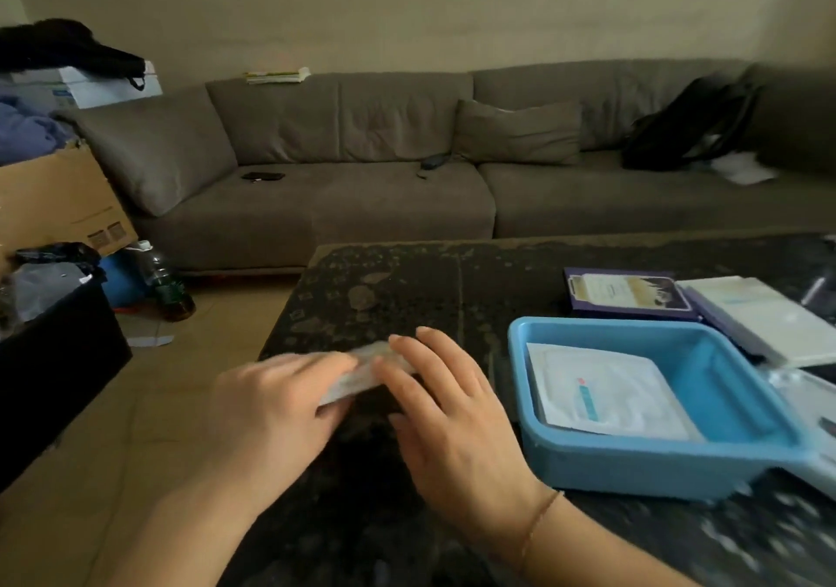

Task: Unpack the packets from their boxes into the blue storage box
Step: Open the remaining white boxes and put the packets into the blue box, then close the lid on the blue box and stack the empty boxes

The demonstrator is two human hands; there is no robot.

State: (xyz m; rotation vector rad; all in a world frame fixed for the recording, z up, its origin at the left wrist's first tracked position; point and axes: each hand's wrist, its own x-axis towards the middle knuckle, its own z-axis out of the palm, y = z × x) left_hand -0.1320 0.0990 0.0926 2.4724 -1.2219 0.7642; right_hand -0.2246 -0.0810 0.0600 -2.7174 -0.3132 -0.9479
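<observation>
My hands, left and right, grip a packet box to open it; the blue storage box waits at three o'clock.

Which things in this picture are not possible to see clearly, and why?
- Packets, head view: blurred by motion and mostly covered by the left hand and right hand; their count and print are unreadable.
- Lid of the blue storage box: cut off by the right edge.
- Purple box: label too small.

Bare table ahead; blue storage box blocks right side.
</observation>
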